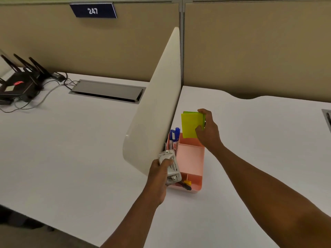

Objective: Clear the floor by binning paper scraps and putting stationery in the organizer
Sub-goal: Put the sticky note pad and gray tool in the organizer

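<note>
A pink organizer (192,161) stands on the white desk right beside the cream divider. Blue markers (174,136) stick up from its far left slot, and a black and yellow item (186,184) lies in its near compartment. My right hand (208,130) grips a pad of yellow-green sticky notes (189,126), held just above the organizer's far end. My left hand (160,178) is closed around a grey hole punch (170,164), which hangs at the organizer's near left edge.
The cream divider panel (157,104) splits the desk (71,149) in two. A black router (19,83) with antennas and cables sits far left, near a grey cable hatch (107,91). Beige partition walls rise behind, with a sign reading 247 (93,10).
</note>
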